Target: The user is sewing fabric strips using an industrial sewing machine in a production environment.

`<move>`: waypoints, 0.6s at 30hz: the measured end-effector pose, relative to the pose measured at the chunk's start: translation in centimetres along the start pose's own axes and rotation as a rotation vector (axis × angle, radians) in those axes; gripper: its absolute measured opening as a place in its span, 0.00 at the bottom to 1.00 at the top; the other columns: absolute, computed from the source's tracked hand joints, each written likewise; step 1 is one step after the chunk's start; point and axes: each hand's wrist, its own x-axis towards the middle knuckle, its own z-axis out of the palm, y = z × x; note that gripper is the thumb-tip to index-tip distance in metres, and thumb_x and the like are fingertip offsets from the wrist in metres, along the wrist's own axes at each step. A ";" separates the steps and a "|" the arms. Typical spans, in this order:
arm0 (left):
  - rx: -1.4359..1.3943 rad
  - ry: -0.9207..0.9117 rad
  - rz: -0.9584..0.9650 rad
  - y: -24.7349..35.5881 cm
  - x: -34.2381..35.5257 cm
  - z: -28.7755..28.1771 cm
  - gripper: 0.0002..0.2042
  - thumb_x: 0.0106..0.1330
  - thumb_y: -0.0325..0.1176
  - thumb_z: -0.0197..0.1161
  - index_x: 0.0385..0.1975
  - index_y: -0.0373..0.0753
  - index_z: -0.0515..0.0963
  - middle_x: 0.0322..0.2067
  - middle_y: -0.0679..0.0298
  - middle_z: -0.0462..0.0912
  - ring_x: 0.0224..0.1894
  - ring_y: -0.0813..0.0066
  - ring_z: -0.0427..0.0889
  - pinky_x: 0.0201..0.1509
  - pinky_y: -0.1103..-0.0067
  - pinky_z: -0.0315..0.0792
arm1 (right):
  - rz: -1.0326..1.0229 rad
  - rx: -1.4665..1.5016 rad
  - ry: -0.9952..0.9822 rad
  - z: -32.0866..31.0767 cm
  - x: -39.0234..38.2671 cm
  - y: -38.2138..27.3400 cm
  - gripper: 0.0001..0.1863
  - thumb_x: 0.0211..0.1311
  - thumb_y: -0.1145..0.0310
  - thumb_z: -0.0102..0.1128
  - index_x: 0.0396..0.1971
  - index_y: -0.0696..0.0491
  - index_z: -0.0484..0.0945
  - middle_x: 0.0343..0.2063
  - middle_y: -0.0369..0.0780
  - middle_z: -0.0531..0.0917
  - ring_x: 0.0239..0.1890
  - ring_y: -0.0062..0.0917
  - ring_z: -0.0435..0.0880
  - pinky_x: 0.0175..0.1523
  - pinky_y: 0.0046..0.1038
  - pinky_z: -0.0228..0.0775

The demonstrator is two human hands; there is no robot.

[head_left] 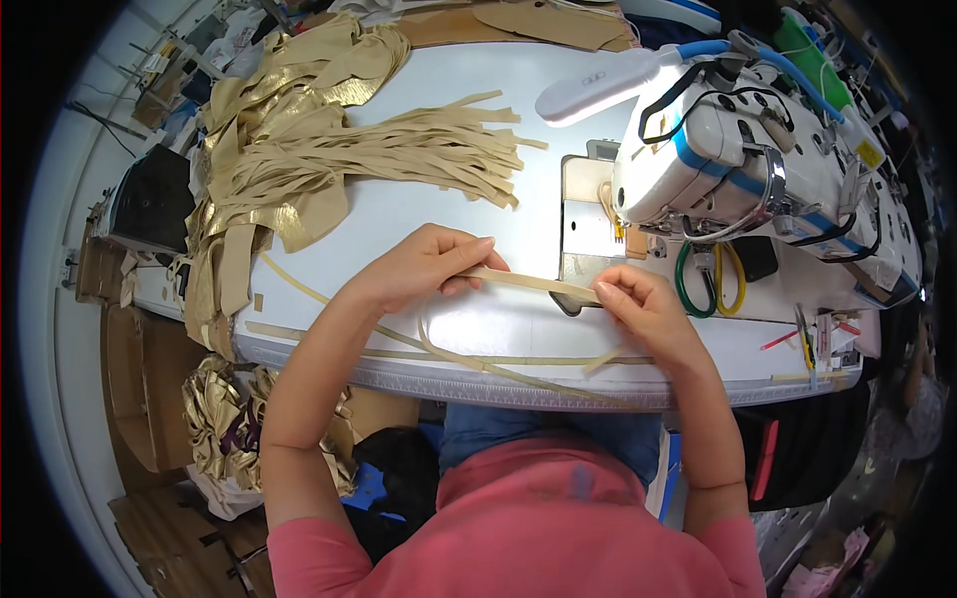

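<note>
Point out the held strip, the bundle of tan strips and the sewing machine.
Held strip [533, 283]: head view, middle of the stretch between the hands.
Bundle of tan strips [419, 154]: head view, its middle.
Sewing machine [660, 179]: head view, white housing.

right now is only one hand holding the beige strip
No, the left hand and the right hand both grip the beige strip, which spans between them.

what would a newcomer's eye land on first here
Probably the white sewing machine on the right of the table. Next, the tan strips and shiny gold fabric heaped at upper left. At centre, a beige strip runs between left hand and right hand.
</note>
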 end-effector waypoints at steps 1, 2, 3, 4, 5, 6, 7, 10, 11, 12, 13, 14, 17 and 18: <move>0.000 0.001 -0.002 -0.3 0.0 -0.3 0.18 0.73 0.41 0.49 0.40 0.31 0.81 0.21 0.71 0.73 0.21 0.88 0.63 0.28 0.89 0.62 | 0.001 0.002 -0.001 -0.3 -0.1 0.2 0.09 0.67 0.64 0.54 0.35 0.54 0.77 0.23 0.27 0.72 0.24 0.08 0.66 0.28 0.13 0.57; 0.011 -0.009 0.009 -0.6 0.0 -0.6 0.17 0.71 0.40 0.52 0.39 0.31 0.81 0.21 0.72 0.74 0.21 0.88 0.64 0.28 0.89 0.62 | -0.002 0.003 0.016 -0.5 -0.3 0.4 0.09 0.66 0.64 0.55 0.35 0.54 0.77 0.23 0.26 0.72 0.25 0.08 0.66 0.29 0.12 0.57; 0.023 -0.018 0.021 -0.9 0.0 -0.8 0.15 0.70 0.39 0.55 0.38 0.32 0.81 0.22 0.72 0.75 0.22 0.88 0.66 0.28 0.89 0.63 | -0.005 0.003 0.032 -0.7 -0.4 0.5 0.09 0.66 0.65 0.55 0.34 0.55 0.77 0.24 0.26 0.72 0.25 0.08 0.65 0.31 0.12 0.57; 0.020 -0.016 0.019 -1.0 -0.1 -0.8 0.15 0.70 0.39 0.55 0.38 0.32 0.81 0.22 0.72 0.75 0.22 0.88 0.66 0.28 0.89 0.63 | -0.003 0.003 0.028 -0.8 -0.6 0.6 0.09 0.66 0.65 0.55 0.34 0.55 0.77 0.24 0.26 0.72 0.25 0.08 0.65 0.31 0.12 0.57; 0.056 -0.013 0.046 -1.0 -0.1 -0.7 0.13 0.68 0.36 0.58 0.38 0.32 0.81 0.24 0.71 0.77 0.23 0.89 0.67 0.29 0.89 0.64 | -0.005 -0.011 0.045 -1.0 -0.7 0.6 0.08 0.66 0.65 0.55 0.34 0.55 0.77 0.24 0.26 0.72 0.25 0.08 0.65 0.31 0.12 0.57; 0.092 -0.010 0.072 -1.1 -0.1 -0.7 0.10 0.66 0.34 0.60 0.37 0.32 0.81 0.25 0.70 0.79 0.24 0.89 0.69 0.29 0.90 0.64 | -0.008 -0.026 0.062 -1.1 -0.9 0.7 0.08 0.66 0.65 0.55 0.34 0.55 0.77 0.24 0.26 0.72 0.25 0.08 0.65 0.32 0.12 0.57; 0.090 -0.009 0.071 -1.2 -0.2 -0.7 0.10 0.66 0.34 0.60 0.37 0.32 0.81 0.25 0.70 0.79 0.24 0.89 0.69 0.29 0.90 0.64 | -0.007 -0.026 0.059 -1.3 -0.9 0.9 0.08 0.66 0.65 0.55 0.34 0.55 0.77 0.24 0.26 0.72 0.25 0.08 0.65 0.32 0.12 0.57; 0.099 -0.006 0.059 -1.7 -0.1 -0.8 0.08 0.62 0.30 0.65 0.36 0.32 0.81 0.26 0.71 0.79 0.26 0.90 0.72 0.30 0.90 0.66 | -0.017 -0.032 0.068 -1.6 -1.0 1.0 0.08 0.66 0.65 0.55 0.34 0.55 0.77 0.23 0.26 0.71 0.26 0.08 0.65 0.32 0.12 0.57; 0.108 0.001 0.066 -1.8 0.0 -0.8 0.08 0.61 0.30 0.65 0.36 0.32 0.81 0.26 0.71 0.79 0.27 0.90 0.72 0.30 0.91 0.66 | -0.019 -0.038 0.073 -1.6 -1.1 1.0 0.08 0.66 0.65 0.55 0.34 0.55 0.77 0.23 0.26 0.71 0.25 0.08 0.65 0.31 0.13 0.57; 0.116 0.008 0.072 -2.0 0.0 -0.8 0.07 0.61 0.29 0.66 0.35 0.32 0.81 0.26 0.72 0.79 0.27 0.91 0.72 0.30 0.91 0.66 | -0.021 -0.044 0.077 -1.6 -1.1 0.9 0.08 0.66 0.65 0.55 0.34 0.55 0.77 0.23 0.26 0.71 0.25 0.09 0.65 0.31 0.13 0.57; 0.115 0.007 0.072 -2.1 0.1 -0.8 0.07 0.61 0.29 0.66 0.35 0.32 0.81 0.26 0.72 0.79 0.27 0.91 0.72 0.30 0.91 0.66 | -0.020 -0.044 0.077 -1.6 -1.1 1.0 0.08 0.66 0.65 0.55 0.34 0.55 0.77 0.23 0.26 0.71 0.25 0.09 0.65 0.31 0.13 0.57; 0.105 0.024 0.071 -2.1 0.0 -0.7 0.08 0.61 0.31 0.66 0.34 0.33 0.81 0.25 0.72 0.79 0.26 0.90 0.71 0.29 0.90 0.65 | -0.027 -0.042 0.087 -1.6 -1.1 1.0 0.08 0.66 0.65 0.55 0.34 0.55 0.77 0.23 0.26 0.71 0.25 0.09 0.65 0.31 0.13 0.57; 0.103 0.045 0.074 -2.4 0.1 -0.8 0.09 0.60 0.32 0.67 0.33 0.33 0.81 0.23 0.72 0.78 0.25 0.89 0.69 0.28 0.89 0.64 | -0.035 -0.042 0.109 -1.7 -1.1 1.2 0.08 0.66 0.66 0.55 0.34 0.55 0.77 0.22 0.26 0.71 0.24 0.08 0.64 0.30 0.13 0.56; 0.112 0.048 0.077 -2.5 0.1 -0.8 0.09 0.60 0.32 0.67 0.33 0.33 0.81 0.23 0.72 0.78 0.25 0.89 0.70 0.28 0.89 0.64 | -0.037 -0.044 0.120 -1.7 -1.1 1.3 0.08 0.67 0.66 0.54 0.34 0.55 0.77 0.21 0.26 0.70 0.24 0.08 0.64 0.29 0.13 0.55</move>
